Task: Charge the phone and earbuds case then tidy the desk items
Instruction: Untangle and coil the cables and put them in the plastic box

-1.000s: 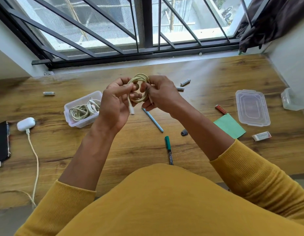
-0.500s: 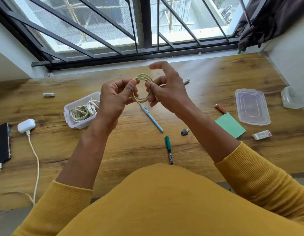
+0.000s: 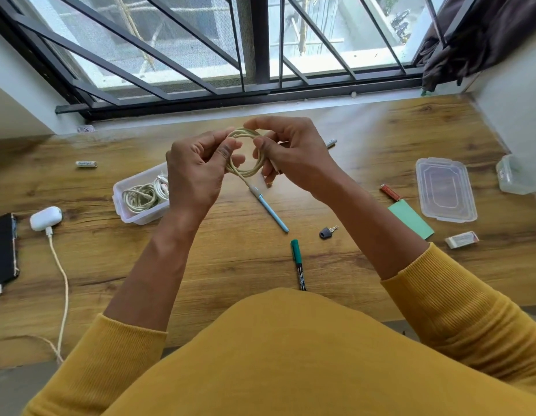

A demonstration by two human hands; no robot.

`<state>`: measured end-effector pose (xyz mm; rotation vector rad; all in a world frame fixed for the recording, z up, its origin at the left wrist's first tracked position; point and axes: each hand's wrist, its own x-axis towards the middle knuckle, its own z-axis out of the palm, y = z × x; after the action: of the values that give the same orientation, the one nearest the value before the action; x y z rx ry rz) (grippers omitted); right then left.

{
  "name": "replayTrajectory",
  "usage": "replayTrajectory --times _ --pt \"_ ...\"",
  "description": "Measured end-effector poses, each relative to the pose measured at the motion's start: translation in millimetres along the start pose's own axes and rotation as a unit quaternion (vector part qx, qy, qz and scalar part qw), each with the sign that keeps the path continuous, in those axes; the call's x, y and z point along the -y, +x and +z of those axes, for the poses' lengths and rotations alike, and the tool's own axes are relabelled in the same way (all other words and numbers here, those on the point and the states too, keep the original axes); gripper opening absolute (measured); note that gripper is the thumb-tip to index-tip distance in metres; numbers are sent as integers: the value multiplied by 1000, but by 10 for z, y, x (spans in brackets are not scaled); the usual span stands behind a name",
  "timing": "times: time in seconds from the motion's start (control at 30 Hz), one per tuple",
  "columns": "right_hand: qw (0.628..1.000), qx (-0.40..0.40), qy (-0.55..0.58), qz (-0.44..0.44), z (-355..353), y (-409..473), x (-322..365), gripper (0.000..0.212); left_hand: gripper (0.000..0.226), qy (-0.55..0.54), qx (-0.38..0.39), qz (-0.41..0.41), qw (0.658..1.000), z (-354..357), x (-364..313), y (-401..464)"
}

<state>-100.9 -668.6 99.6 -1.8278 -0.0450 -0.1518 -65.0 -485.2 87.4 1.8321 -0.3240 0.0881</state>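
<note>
Cable coil (image 3: 245, 154) pinched by fingers of left hand (image 3: 194, 172) and right hand (image 3: 293, 160); battery (image 3: 86, 164) label unreadable.

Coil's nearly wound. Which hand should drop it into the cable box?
Left, probably. The left hand already grips the coiled cable, and the cable box sits just beside it on the left. The right hand would have to cross over.

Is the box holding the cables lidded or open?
Open. The box has no lid on it, and the coiled cables inside show plainly. A lid lies apart, far right.
</note>
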Motion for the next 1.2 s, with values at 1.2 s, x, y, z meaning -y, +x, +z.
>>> replayTrajectory --times 1.2 --pt "998 0 22 66 -136 -42 -90 28 26 231 39 73 969 -94 -49 24"
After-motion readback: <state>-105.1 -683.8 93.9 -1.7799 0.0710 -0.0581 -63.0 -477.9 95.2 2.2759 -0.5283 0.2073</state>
